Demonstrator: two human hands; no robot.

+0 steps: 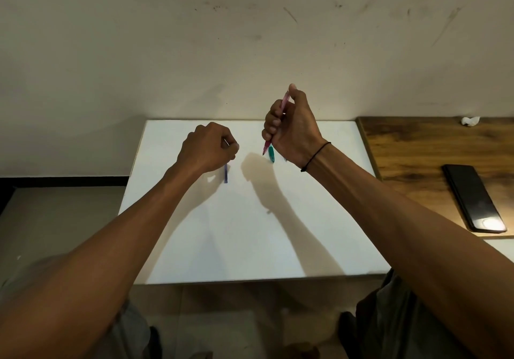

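Arms (116,247) out: left hand (207,150) fists blue pen (225,175), right hand (293,133) pink pen (284,104).
Pink tip could knock green pen (271,154) off worktop (250,233).

A scuffed, cream-coloured wall (250,25) filled the upper half of the frame, streaked with dark marks. A white counter (250,247) stood against it at centre, brightly lit and crossed by long shadows. At right lay a wooden surface (403,147) bearing a dark phone (472,197) and crumpled tissue (470,121). At left, a black baseboard (64,181) met the pale floor (55,219).
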